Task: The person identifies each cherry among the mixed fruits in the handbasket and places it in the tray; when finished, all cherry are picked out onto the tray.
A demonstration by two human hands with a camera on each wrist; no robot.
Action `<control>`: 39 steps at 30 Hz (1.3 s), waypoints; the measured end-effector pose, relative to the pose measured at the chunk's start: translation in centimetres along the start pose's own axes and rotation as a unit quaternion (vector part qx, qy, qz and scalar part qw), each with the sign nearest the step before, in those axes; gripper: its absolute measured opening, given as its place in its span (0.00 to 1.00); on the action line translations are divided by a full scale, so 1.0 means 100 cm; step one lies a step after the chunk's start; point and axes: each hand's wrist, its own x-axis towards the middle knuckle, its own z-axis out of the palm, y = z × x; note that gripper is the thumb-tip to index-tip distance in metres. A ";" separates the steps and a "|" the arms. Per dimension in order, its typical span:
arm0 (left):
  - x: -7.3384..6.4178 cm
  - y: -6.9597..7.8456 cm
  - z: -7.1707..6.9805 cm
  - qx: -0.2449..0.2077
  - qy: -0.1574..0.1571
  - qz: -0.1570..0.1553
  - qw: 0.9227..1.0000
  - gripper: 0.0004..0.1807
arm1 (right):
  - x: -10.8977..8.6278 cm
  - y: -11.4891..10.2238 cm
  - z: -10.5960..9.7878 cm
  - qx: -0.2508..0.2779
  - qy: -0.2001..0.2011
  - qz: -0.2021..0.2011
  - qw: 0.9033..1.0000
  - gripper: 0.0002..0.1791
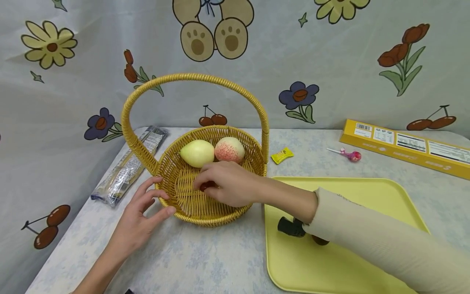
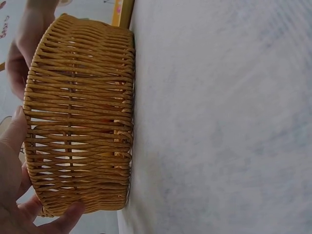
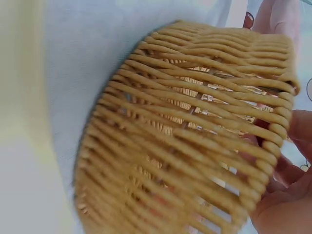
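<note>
A wicker basket (image 1: 211,222) with a tall arched handle stands on the table. Inside, at the back, lie a pale yellow-green pear (image 1: 198,153) and a red-speckled peach (image 1: 229,149). My right hand (image 1: 229,183) reaches low into the basket and pinches a dark reddish-brown, rounded thing (image 1: 207,186), mostly hidden by the fingers; I cannot tell its kind. My left hand (image 1: 141,218) touches the basket's near left side with spread fingers, thumb at the rim. In the left wrist view, a fingertip (image 2: 73,212) rests against the woven wall.
A yellow tray (image 1: 349,261) lies at the right, with a dark, ridged-looking object (image 1: 291,227) and a brown round thing (image 1: 320,240) partly under the sleeve. Beyond are a yellow wrapped candy (image 1: 282,155), a lollipop (image 1: 353,156) and a long yellow box (image 1: 407,147). A plastic-wrapped packet (image 1: 128,167) lies left.
</note>
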 end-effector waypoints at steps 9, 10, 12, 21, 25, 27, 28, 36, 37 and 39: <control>0.000 0.001 0.000 -0.004 0.001 -0.002 1.000 0.09 | -0.048 -0.002 -0.008 -0.002 0.069 -0.012 0.998 0.15; 0.000 0.001 -0.001 -0.005 0.001 -0.002 1.000 0.09 | -0.054 -0.002 -0.009 0.001 0.080 -0.007 0.997 0.15; 0.000 0.001 -0.001 -0.007 0.000 -0.002 1.000 0.09 | -0.065 -0.003 -0.012 0.007 0.101 0.006 0.995 0.15; -0.001 0.002 -0.001 -0.005 0.001 -0.002 1.000 0.09 | -0.115 -0.003 -0.021 0.025 0.165 0.052 0.985 0.12; -0.001 0.002 0.000 -0.007 0.001 -0.005 1.000 0.09 | -0.140 -0.001 -0.024 0.018 0.186 0.082 0.979 0.15; -0.001 0.002 0.000 -0.008 0.000 -0.007 1.000 0.09 | -0.152 0.001 -0.025 0.022 0.194 0.101 0.976 0.18; 0.000 0.002 0.000 -0.008 0.000 -0.008 1.000 0.09 | -0.159 0.002 -0.026 0.026 0.196 0.114 0.974 0.19; 0.000 0.002 0.001 -0.008 0.002 -0.010 1.000 0.09 | -0.211 0.016 -0.025 0.028 0.198 0.184 0.962 0.24; 0.000 0.002 0.001 -0.008 0.002 -0.010 1.000 0.09 | -0.218 0.018 -0.025 0.014 0.200 0.189 0.961 0.25; 0.000 0.002 0.001 -0.008 0.002 -0.010 1.000 0.09 | -0.230 0.022 -0.024 -0.018 0.203 0.198 0.959 0.25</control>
